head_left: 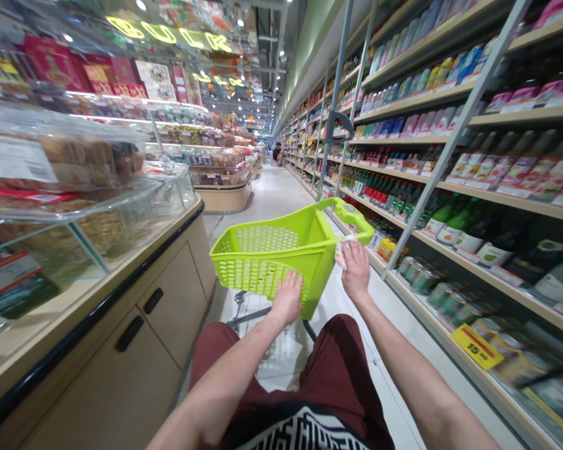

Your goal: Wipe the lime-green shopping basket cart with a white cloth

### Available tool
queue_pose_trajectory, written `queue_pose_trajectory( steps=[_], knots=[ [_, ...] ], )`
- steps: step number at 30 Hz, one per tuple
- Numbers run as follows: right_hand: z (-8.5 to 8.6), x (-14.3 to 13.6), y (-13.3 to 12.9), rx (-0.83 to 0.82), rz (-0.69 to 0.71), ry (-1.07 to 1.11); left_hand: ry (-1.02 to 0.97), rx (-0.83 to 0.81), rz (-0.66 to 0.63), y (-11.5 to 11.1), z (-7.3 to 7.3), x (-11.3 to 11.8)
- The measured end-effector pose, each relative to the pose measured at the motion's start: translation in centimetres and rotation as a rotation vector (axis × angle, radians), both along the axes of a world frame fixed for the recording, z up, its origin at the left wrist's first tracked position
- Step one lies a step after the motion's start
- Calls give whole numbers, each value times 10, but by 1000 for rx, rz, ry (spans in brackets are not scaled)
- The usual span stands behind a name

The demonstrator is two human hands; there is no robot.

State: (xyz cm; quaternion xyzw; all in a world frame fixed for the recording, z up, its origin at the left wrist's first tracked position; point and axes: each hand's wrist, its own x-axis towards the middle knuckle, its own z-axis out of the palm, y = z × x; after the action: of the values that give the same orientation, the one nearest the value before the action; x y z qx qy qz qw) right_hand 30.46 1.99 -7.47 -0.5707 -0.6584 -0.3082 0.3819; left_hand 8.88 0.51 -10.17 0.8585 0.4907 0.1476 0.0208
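Head view: green shopping cart (312, 262) stands in the aisle (268, 187) between a wooden counter (169, 312) and stocked shelves (478, 195). Left hand (288, 299) lies against its perforated side (246, 274), fingers extended, slightly parted, grasping nothing. Right hand (356, 270), fingers slightly bent, holds a white cloth (340, 255) near the handle (354, 217).

Lime-green shopping cart (267, 270) is being touched on its near side by the left hand (288, 297), fingers laid flat. White crumpled cloth (341, 254) is being pressed against the cart just below the handle (356, 219) by the right hand (355, 267). Aisle is being flanked by stocked shelves (511, 202) (yellow price tag (477, 345), low down) and a glass-sided counter (169, 300); packaged food (75, 156) is being displayed there.
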Motion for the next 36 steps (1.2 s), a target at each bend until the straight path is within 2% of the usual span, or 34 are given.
queue_pose_trajectory(
  steps=[3,5,7,11,13,15,18,20,22,26,28,30,34,36],
  knots=[
    [-42,-10,-12,-171,127,-141,3,36,-57,-4,-1,2],
    [-54,-15,-19,-234,186,-209,4,46,-63,-5,-1,1],
    [-44,-15,-20,-193,163,-185,7,50,-57,-4,-1,-1],
    [0,-14,-6,-62,63,-83,23,84,-20,3,4,-1],
    [5,-18,1,-91,66,-107,34,120,-25,5,8,0],
    [-10,-25,3,-169,104,-175,44,159,-47,6,11,2],
    [-46,-37,-5,-298,150,-255,56,202,-62,5,11,1],
    [-58,-44,-10,-340,164,-268,69,203,-50,5,8,-3],
    [-52,-50,-10,-324,172,-259,84,171,-19,7,5,-9],
    [-13,-60,10,-215,161,-208,106,86,74,14,4,-22],
    [-8,-65,22,-222,156,-204,103,71,104,15,5,-26],
    [-21,-70,28,-283,162,-229,99,69,105,14,6,-28],
    [-68,-74,22,-413,191,-303,106,64,89,11,3,-34],
    [-74,-76,19,-431,200,-322,108,51,103,13,0,-38]
  ],
)
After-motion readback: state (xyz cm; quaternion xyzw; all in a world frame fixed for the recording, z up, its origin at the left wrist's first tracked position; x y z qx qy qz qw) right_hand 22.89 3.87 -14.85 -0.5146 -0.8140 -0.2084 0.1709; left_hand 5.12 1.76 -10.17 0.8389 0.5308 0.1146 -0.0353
